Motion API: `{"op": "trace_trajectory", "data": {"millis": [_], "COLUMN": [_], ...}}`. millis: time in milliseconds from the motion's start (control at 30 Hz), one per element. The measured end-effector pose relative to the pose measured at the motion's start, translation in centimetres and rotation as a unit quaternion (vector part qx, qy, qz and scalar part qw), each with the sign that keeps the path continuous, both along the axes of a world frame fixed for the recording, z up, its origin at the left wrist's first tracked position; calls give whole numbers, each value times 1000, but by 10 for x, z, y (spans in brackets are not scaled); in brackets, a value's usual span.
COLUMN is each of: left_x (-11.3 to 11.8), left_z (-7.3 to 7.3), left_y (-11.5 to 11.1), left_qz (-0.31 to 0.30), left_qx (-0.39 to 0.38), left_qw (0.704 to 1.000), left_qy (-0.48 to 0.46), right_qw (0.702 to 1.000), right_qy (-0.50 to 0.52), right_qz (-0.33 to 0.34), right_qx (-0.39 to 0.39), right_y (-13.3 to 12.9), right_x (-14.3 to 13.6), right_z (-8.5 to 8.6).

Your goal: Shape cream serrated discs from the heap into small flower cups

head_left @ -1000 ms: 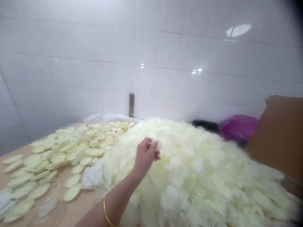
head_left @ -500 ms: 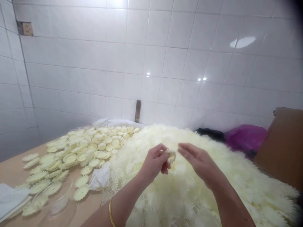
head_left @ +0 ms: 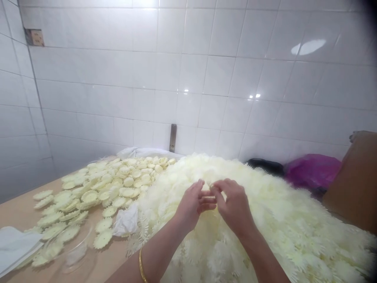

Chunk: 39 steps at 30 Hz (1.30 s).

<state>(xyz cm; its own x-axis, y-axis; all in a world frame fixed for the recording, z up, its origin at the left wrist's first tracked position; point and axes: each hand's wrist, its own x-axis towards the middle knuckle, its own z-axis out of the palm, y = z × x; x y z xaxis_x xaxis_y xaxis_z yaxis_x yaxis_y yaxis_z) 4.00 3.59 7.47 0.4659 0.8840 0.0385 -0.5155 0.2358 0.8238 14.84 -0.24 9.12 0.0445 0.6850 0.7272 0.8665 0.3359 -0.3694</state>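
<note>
Both hands meet above a large heap of pale yellow frilly petal pieces (head_left: 265, 208). My left hand (head_left: 196, 202) has its fingers bent toward the right one, with a small pale piece partly hidden between the hands. My right hand (head_left: 232, 200) is closed, thumb and fingertips pinched at that small piece, which is too hidden to name. To the left lies a pile of pale yellow scalloped discs (head_left: 90, 196) on the table.
A crumpled white tissue (head_left: 126, 221) and a clear round dish (head_left: 75, 255) lie on the tan table (head_left: 114, 261). White sheets (head_left: 16, 247) are at the left edge. A purple bag (head_left: 313, 171), a black item (head_left: 265, 167) and a brown box (head_left: 355, 184) stand at the right.
My right hand has moved left and its fingers have closed against my left hand. The scalloped piece seen in my left fingers before is now mostly hidden. The view has shifted slightly.
</note>
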Motion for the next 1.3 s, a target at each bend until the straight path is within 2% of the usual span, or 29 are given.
{"op": "trace_trajectory", "data": {"millis": [33,100,200,300,400,600,933,1033,1200,1300], "left_x": [0,1,-1,-2,-2,1,0,0,-1,-2], "left_z": [0,1,1,2,3,0,-5,-7,-8,-7], "left_y": [1,2,5,4,2,-2,-1,0,3,2], "left_qz": [-21,-48,-54,-52,-49,-31,-11,-10,23,11], "left_qx": [-22,-46,-76,-107,-81,7,80,95,93,100], "left_qw": [999,996,994,992,996,996,989,985,975,974], "left_qy": [-26,-60,-63,-35,4,77,124,146,203,204], "right_qw": [999,995,990,990,989,985,983,980,964,961], "right_qy": [-46,-83,-2,93,129,154,150,158,169,147], "right_qz": [-11,14,93,67,20,-8,11,31,132,158], "right_qx": [-6,-50,-108,-87,-75,-73,-107,-117,-159,-171], "right_y": [0,-2,-9,-13,-14,-14,-10,-10,-12,-12], "right_x": [-3,-6,0,14,24,26,25,24,18,12], "right_z": [-2,-1,7,16,19,20,16,16,16,14]}}
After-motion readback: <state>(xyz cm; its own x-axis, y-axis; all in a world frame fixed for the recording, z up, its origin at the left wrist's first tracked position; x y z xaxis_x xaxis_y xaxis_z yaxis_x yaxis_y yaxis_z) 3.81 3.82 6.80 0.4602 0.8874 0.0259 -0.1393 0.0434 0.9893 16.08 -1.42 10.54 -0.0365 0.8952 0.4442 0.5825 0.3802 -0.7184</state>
